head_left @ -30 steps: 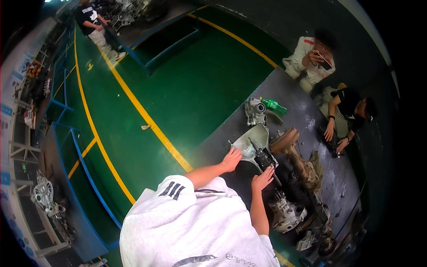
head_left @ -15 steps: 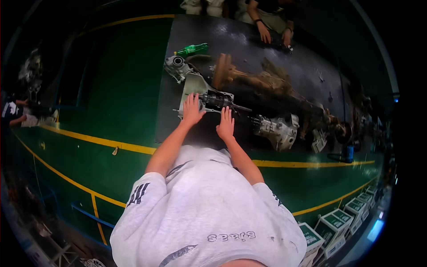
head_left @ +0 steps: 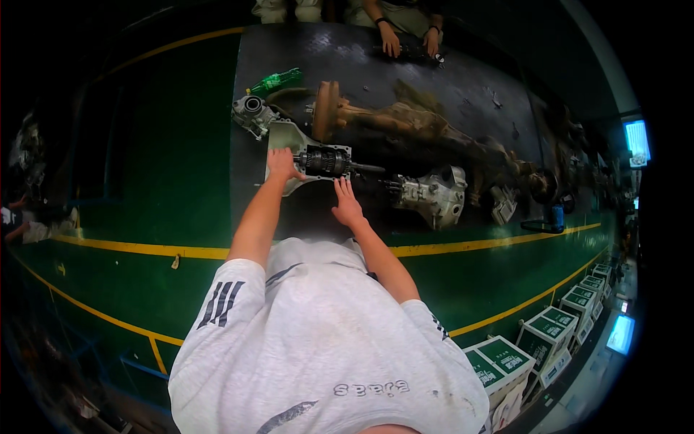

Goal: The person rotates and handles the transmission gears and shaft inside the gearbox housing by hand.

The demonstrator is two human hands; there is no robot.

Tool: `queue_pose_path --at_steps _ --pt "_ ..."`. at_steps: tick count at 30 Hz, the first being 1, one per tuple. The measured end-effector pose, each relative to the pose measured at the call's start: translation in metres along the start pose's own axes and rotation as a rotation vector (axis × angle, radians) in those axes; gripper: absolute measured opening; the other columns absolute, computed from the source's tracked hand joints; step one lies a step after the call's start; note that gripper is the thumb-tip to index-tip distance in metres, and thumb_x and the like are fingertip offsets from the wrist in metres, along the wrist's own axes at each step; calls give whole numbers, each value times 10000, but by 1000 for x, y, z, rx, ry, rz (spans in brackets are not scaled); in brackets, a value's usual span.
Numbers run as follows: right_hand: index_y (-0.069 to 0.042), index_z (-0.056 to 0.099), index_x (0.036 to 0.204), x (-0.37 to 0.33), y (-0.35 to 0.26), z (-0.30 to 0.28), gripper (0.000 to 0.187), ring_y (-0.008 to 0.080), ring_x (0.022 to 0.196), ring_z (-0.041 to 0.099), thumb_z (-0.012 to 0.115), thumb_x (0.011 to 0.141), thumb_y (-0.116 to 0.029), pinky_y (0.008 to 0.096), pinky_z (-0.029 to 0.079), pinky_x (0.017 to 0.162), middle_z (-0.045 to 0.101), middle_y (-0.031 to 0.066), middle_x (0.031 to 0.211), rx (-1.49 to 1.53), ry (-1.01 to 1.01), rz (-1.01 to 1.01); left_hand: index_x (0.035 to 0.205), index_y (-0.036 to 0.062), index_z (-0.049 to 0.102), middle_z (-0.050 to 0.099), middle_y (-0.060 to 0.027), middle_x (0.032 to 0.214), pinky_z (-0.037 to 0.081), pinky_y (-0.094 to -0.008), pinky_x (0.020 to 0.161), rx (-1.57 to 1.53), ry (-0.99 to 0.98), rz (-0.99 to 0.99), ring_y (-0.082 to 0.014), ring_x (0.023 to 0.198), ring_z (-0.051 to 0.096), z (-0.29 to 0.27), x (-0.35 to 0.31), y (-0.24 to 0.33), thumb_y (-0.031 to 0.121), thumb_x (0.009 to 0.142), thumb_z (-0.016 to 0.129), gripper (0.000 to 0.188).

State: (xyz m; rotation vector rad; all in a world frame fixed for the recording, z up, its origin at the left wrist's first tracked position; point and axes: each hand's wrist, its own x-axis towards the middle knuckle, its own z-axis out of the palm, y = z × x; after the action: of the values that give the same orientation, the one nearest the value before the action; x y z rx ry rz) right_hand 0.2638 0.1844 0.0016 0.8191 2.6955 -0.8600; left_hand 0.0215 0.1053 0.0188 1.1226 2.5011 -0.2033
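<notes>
An open, pale metal gearbox housing (head_left: 284, 134) lies on the dark bench in front of me. Inside it sits a dark gear shaft assembly (head_left: 325, 160), its thin end sticking out to the right. My left hand (head_left: 283, 166) is at the housing's left part, its fingers bent over the near wall and its thumb pointing toward the gears. The fingertips are partly hidden inside. My right hand (head_left: 348, 205) is open, fingers stretched forward, their tips at the housing's near right edge. Right of it lies another grey gearbox casing (head_left: 431, 195) with gears showing at its left end.
A rusty axle (head_left: 390, 119) stretches across the bench (head_left: 463, 79) behind the housing. A metal end casing (head_left: 253, 116) and a green bottle (head_left: 276, 81) lie at the far left. Across the bench, a co-worker's hands (head_left: 410, 45) touch a dark part. Boxes (head_left: 499, 365) line the floor at right.
The whole view has shifted, so the bench appears further left. My left hand's fingers, stretched out before, are now bent over the housing. My right hand stays by the near edge.
</notes>
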Motion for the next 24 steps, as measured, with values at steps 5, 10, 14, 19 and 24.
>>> queue_pose_path --at_steps 5,10,14,19,24 --pt "-83 142 1489 1 -6 1 946 342 1436 86 690 718 -97 377 296 1115 103 173 1552 47 -2 2 1121 50 587 626 -85 1100 299 -348 980 -8 -19 2 -240 1135 527 -1 4 -1 641 433 829 938" --pt "-82 176 1483 4 -5 1 907 339 1436 89 683 731 -103 374 292 1115 114 176 1550 42 0 17 1139 57 569 631 -79 1126 302 -321 974 -33 -39 -18 -223 1153 533 -3 7 3 633 421 843 961" --pt "-80 332 1429 7 -2 1 758 319 1407 212 664 748 -104 379 324 1091 239 179 1515 184 102 41 1149 53 543 631 -86 1125 303 -322 965 -45 -19 -15 -233 1147 535 3 7 1 626 414 848 981" --pt "-59 439 1331 22 -10 -29 591 331 1294 378 619 768 -68 403 360 1037 416 170 1406 317 14 373 1141 35 538 615 -126 1113 309 -369 973 -75 -18 5 -278 1142 519 5 11 -3 616 433 846 966" --pt "-74 353 1395 32 7 -29 685 347 1308 331 618 764 -75 424 378 1023 352 154 1424 206 345 217 1156 38 502 611 -136 1110 306 -375 975 -103 -32 2 -279 1144 512 3 9 -2 607 434 852 984"
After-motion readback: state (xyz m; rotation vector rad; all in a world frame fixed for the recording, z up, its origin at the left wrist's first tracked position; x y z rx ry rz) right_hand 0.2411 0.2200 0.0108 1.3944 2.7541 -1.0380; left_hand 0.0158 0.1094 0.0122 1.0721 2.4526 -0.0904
